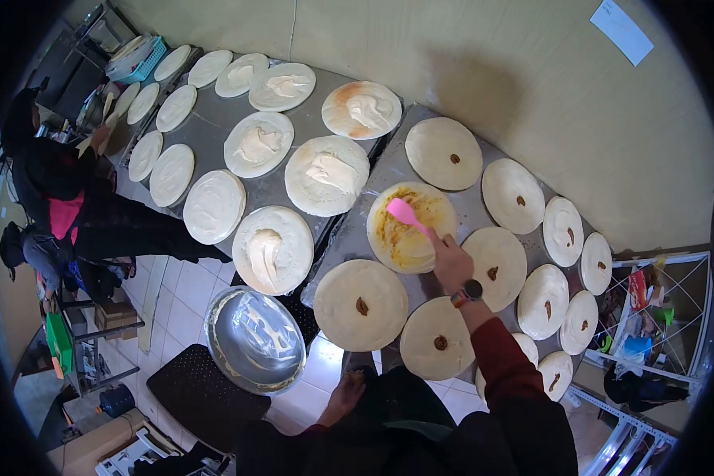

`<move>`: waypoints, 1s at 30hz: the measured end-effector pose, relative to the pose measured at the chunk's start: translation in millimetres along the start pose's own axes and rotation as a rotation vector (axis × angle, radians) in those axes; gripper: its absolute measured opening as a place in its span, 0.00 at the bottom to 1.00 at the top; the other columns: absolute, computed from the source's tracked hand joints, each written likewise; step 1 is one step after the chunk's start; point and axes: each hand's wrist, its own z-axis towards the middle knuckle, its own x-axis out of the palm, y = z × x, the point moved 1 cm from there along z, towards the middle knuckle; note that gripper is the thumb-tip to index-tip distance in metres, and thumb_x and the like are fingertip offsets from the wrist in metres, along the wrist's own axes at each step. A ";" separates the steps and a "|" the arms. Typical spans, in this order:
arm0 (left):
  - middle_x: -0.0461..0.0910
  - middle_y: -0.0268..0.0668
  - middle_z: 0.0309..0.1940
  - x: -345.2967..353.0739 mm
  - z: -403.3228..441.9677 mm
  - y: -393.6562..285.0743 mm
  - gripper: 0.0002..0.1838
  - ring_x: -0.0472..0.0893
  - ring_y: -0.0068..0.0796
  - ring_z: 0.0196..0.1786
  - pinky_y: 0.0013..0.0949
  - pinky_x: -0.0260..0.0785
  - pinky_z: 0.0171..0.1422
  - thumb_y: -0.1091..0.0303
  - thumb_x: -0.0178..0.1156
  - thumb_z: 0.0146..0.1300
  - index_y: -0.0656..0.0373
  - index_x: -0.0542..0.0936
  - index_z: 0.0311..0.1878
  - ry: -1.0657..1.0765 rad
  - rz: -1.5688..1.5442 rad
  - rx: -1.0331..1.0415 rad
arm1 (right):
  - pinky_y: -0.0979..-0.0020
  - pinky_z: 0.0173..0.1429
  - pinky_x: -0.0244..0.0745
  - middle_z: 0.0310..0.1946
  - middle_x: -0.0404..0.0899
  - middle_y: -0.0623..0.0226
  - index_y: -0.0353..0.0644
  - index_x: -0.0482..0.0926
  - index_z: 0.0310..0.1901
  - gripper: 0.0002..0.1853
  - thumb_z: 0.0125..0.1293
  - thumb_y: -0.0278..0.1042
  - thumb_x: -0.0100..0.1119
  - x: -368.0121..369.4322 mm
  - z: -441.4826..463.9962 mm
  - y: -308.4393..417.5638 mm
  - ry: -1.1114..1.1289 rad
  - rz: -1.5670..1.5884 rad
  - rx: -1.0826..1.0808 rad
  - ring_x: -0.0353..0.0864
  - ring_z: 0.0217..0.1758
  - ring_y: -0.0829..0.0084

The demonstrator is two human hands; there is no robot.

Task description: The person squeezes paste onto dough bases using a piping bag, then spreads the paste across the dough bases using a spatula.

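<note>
Right hand [454,264] closed round the handle of a pink spatula [402,210]. Blade sits on a round flatbread [397,243] just ahead and to the left of that hand; surface under it streaked with yellow-brown paste, uneven, paler patches between. Black smartwatch [472,290] on the right wrist, dark red sleeve [514,357] behind it.

Left hand [343,399] is low by the person's lap, well apart from the right one, fingers curled loosely. Can't tell if it grips anything.

Steel table [470,210] under the right hand carries more rounds, each with a small brown dab: one flatbread [493,254] just to the right of the hand, one [432,361] just behind it, one [385,289] behind and to its left. Others run farther right and ahead.

Second table [208,119], left of both hands, holds pale rounds; several bear a cream smear, e.g. the cream-topped round [289,262] ahead of the left hand. Metal bowl [234,349] with cream residue is ahead and left of the left hand, black perforated seat [202,404] to that hand's left. Far left, beyond the second table: a co-worker [51,190] in black.
</note>
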 end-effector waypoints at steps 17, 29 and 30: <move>0.72 0.33 0.47 1.1 4.5 2.4 0.17 0.67 0.29 0.54 0.39 0.56 0.62 0.56 0.54 0.59 0.52 0.68 0.48 0.056 0.060 -0.048 | 0.59 0.31 0.72 0.32 0.73 0.58 0.54 0.65 0.54 0.21 0.56 0.30 0.42 -18.3 15.7 -41.9 0.063 -0.067 0.103 0.76 0.30 0.56; 0.71 0.35 0.47 -12.5 9.1 10.1 0.15 0.67 0.32 0.55 0.43 0.55 0.62 0.61 0.55 0.58 0.52 0.69 0.47 0.074 -0.017 -0.032 | 0.59 0.27 0.69 0.25 0.72 0.59 0.54 0.70 0.50 0.17 0.57 0.32 0.45 -5.1 -71.2 -50.0 -0.097 0.127 0.051 0.73 0.25 0.56; 0.71 0.35 0.47 -18.0 9.5 11.8 0.15 0.67 0.33 0.55 0.43 0.55 0.62 0.61 0.55 0.58 0.52 0.69 0.47 0.062 -0.035 -0.040 | 0.60 0.27 0.69 0.25 0.72 0.59 0.54 0.70 0.50 0.17 0.58 0.32 0.45 -1.9 -67.9 -53.9 -0.117 0.093 0.129 0.73 0.25 0.56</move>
